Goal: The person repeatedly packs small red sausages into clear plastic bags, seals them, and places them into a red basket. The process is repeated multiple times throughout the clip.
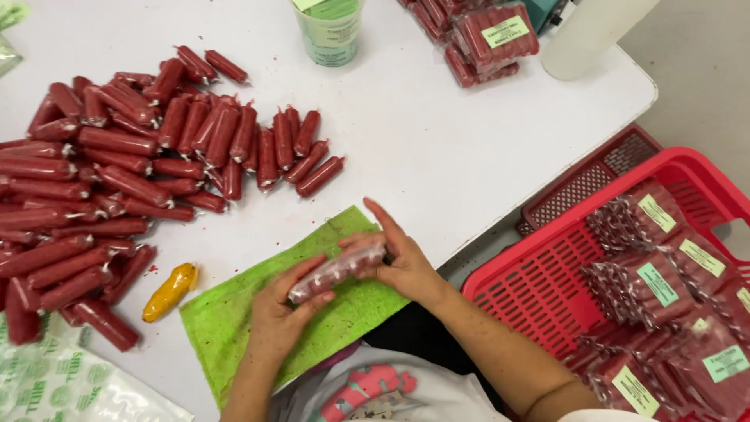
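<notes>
Yellow tube (169, 291), red basket (562, 293), cup (330, 31)

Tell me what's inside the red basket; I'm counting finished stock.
The red basket holds clear packs of red sticks with green labels. Packs overlap, so any beneath are hidden.

Bare white tabletop (437, 148) lies open between the heap of red wrapped sticks (117, 172) at left and the red slotted plastic basket (547, 289) of filled packs at right
</notes>
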